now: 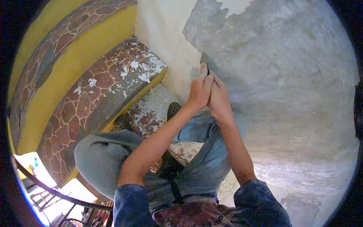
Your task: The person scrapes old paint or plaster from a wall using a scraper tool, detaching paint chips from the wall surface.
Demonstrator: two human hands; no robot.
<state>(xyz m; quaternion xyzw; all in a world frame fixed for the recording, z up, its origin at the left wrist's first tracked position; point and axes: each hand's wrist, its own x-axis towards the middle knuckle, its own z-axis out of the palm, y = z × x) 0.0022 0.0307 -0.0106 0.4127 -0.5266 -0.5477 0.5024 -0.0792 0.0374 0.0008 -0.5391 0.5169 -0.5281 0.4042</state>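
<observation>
Both my hands are together on one scraper (204, 58), whose dark blade tip touches the wall where cream paint (175, 42) meets bare grey plaster (269, 71). My left hand (200, 89) lies along the tool with a finger stretched towards the blade. Against it, my right hand (220, 96) closes round the handle, which the fingers mostly hide. The paint's edge is ragged above the blade.
At the left rise curved steps with yellow risers (85, 48) and stone-patterned treads (71, 119), strewn with white paint flakes (134, 64). My shod feet rest on the flake-covered floor (147, 119). A dark curved rail (62, 195) crosses the lower left.
</observation>
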